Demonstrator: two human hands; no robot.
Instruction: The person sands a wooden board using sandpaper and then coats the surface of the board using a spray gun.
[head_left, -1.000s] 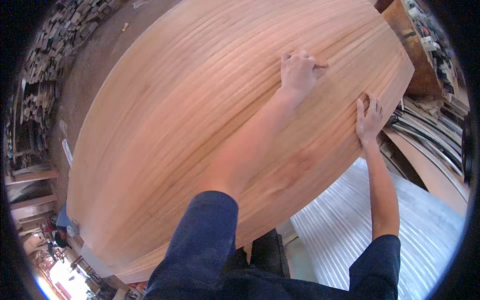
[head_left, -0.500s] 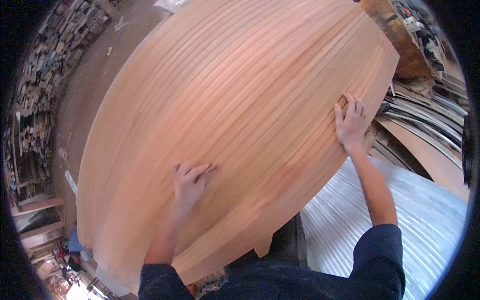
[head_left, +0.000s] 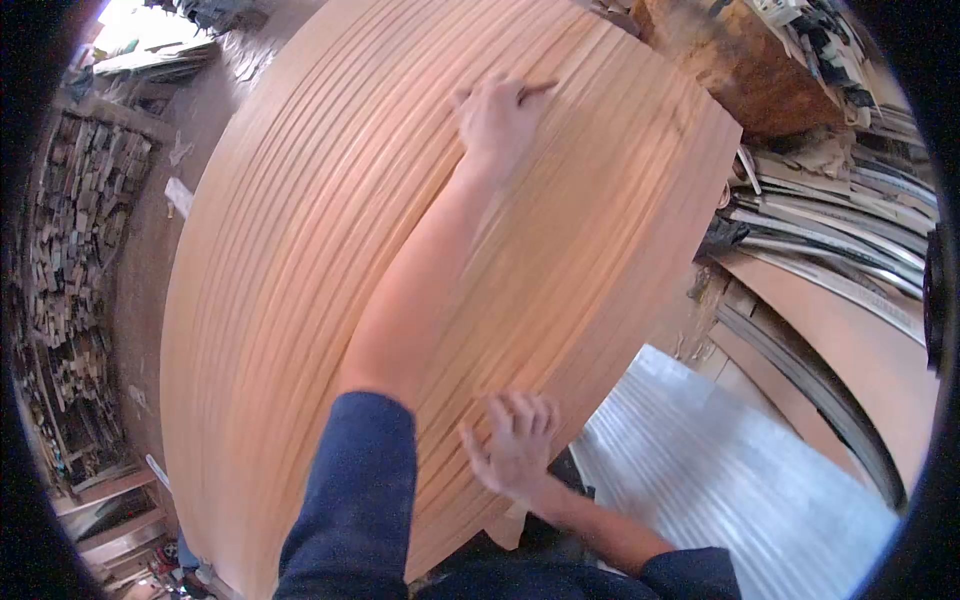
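A large curved wooden panel of many narrow planks (head_left: 300, 300), like a boat hull, fills the middle of the view. My left hand (head_left: 497, 122) reaches far across its upper part, fingers curled down against the wood. Something small and dark shows by the thumb, but I cannot make out what it is. Near the lower right edge of the panel, my right hand (head_left: 515, 450) rests on the planks, fingers spread and holding nothing.
Stacked wood pieces (head_left: 80, 250) line the left side. At right lie long curved strips (head_left: 830, 215) and a brown block (head_left: 740, 70). A ribbed translucent sheet (head_left: 720, 480) is at the lower right, beside the panel's edge.
My left hand has slid up and to the right across the planks. My right hand has moved down and left along the panel's edge. The view has shifted and turned slightly.
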